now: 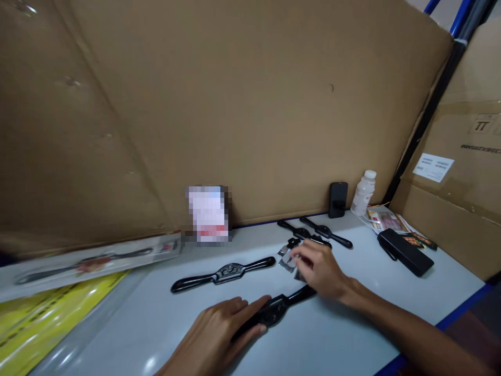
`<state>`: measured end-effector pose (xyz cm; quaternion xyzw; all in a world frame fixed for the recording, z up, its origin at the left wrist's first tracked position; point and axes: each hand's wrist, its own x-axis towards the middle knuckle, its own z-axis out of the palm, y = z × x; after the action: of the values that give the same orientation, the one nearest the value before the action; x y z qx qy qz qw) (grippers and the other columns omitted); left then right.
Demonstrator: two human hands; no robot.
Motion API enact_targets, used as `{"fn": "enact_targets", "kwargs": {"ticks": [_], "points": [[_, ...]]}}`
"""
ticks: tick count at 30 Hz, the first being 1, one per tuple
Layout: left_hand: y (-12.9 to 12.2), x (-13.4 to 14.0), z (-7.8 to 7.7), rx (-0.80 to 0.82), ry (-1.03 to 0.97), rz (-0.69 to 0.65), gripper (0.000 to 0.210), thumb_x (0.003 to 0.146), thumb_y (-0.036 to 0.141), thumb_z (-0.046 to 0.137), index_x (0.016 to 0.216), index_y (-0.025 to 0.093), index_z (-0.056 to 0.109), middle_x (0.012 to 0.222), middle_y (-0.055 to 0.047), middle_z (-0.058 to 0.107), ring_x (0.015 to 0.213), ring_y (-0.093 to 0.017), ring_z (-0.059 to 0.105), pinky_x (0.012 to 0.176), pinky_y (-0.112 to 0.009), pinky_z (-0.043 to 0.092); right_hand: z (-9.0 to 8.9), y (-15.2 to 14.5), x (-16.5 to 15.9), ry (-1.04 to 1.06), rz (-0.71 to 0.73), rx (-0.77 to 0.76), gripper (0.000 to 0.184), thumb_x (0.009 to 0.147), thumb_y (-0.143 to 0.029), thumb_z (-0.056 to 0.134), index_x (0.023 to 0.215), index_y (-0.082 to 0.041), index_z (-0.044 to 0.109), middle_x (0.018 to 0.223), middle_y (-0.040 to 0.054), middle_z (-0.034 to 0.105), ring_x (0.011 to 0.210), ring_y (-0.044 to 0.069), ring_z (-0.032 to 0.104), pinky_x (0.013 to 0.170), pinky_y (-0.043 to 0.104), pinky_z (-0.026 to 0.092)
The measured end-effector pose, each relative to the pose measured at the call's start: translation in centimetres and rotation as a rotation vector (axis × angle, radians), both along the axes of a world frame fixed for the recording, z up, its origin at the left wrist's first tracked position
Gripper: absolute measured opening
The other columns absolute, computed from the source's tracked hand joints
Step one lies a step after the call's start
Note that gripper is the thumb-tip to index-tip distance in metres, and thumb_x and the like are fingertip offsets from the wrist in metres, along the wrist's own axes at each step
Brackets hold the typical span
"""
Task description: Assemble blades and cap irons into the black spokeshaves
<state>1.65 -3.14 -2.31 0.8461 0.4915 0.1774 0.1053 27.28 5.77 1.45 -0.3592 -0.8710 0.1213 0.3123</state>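
Observation:
My left hand (219, 329) is closed round one handle of a black spokeshave body (274, 311), which lies on the table with its far handle under my right wrist. At a small cluster of metal parts, my right hand (321, 269) has its thumb and fingertips pinched on a flat silver blade (288, 262). More of the blades and small black caps (293, 243) lie there, some hidden behind the fingers. Another black spokeshave body (229, 272) rests just beyond my left hand. Two others (299, 230) (324, 232) lie at the back.
A packaged spokeshave (97, 263) and yellow plastic packaging (66, 308) lie at left. Against the cardboard wall (242, 104) stand a blurred-out screen (209, 214), a black phone (338, 199) and a bottle (364, 193). A black case (405, 251) and printed cards (387, 221) sit at right.

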Motion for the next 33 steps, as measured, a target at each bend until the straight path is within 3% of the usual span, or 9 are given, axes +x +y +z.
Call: {"fn": "enact_targets", "kwargs": {"ticks": [4,8,11,15,19,26,33], "points": [[-0.4,-0.7,0.1,-0.005,-0.015,-0.04,0.036,0.105,0.044,0.057,0.137,0.032,0.07,0.085,-0.002,0.075,0.073,-0.02,0.073,0.064,-0.028,0.052,1.2,2.8,1.6,-0.33,-0.291,-0.088,0.025,0.091,-0.006,0.057,0.105,-0.016,0.075,0.106,0.0105,0.077,0.092,0.023,0.071,0.081,0.032,0.051],[-0.8,-1.5,0.3,0.061,-0.026,-0.079,0.036,0.105,0.042,0.056,0.138,0.032,0.07,0.082,-0.002,0.074,0.069,-0.02,0.072,0.06,-0.028,0.052,1.5,2.8,1.7,-0.499,-0.366,-0.08,0.024,0.098,-0.014,0.055,0.109,-0.015,0.076,0.113,0.0158,0.077,0.096,0.028,0.074,0.079,0.035,0.051],[-0.8,-1.6,0.4,0.071,-0.046,-0.099,0.036,0.106,0.042,0.057,0.138,0.032,0.069,0.082,-0.002,0.074,0.068,-0.02,0.071,0.06,-0.028,0.052,1.6,2.2,1.4,-0.475,-0.308,-0.103,0.026,0.105,-0.029,0.056,0.117,-0.018,0.076,0.113,0.0134,0.078,0.101,0.028,0.074,0.082,0.035,0.052],[-0.9,-1.3,0.8,0.072,-0.043,-0.087,0.035,0.106,0.041,0.06,0.138,0.031,0.07,0.085,-0.003,0.075,0.072,-0.02,0.071,0.064,-0.03,0.053,1.1,2.2,1.3,-0.459,-0.291,-0.147,0.029,0.103,-0.04,0.065,0.119,-0.018,0.075,0.116,0.0139,0.077,0.104,0.029,0.073,0.085,0.036,0.051],[-1.0,-1.1,1.3,0.068,0.0,-0.098,0.037,0.107,0.043,0.057,0.138,0.026,0.07,0.089,-0.005,0.075,0.075,-0.023,0.071,0.066,-0.033,0.053,0.2,3.0,1.4,-0.393,-0.293,-0.153,0.024,0.1,-0.034,0.07,0.118,-0.018,0.074,0.108,0.011,0.076,0.096,0.026,0.071,0.077,0.033,0.046],[-1.2,-1.0,2.0,0.093,0.04,-0.112,0.039,0.108,0.047,0.056,0.132,0.021,0.072,0.085,-0.005,0.072,0.071,-0.022,0.068,0.062,-0.032,0.051,-0.5,4.0,1.5,-0.246,-0.275,-0.158,0.014,0.09,-0.022,0.077,0.099,-0.017,0.069,0.099,0.0059,0.07,0.085,0.02,0.061,0.072,0.03,0.038],[-1.3,-0.9,1.9,0.116,-0.009,-0.121,0.035,0.107,0.04,0.057,0.136,0.024,0.071,0.088,-0.005,0.069,0.072,-0.021,0.067,0.063,-0.031,0.053,-0.6,3.9,1.5,-0.191,-0.277,-0.104,0.02,0.095,-0.024,0.069,0.077,-0.019,0.067,0.092,0.0045,0.064,0.081,0.019,0.058,0.071,0.031,0.036]]}}
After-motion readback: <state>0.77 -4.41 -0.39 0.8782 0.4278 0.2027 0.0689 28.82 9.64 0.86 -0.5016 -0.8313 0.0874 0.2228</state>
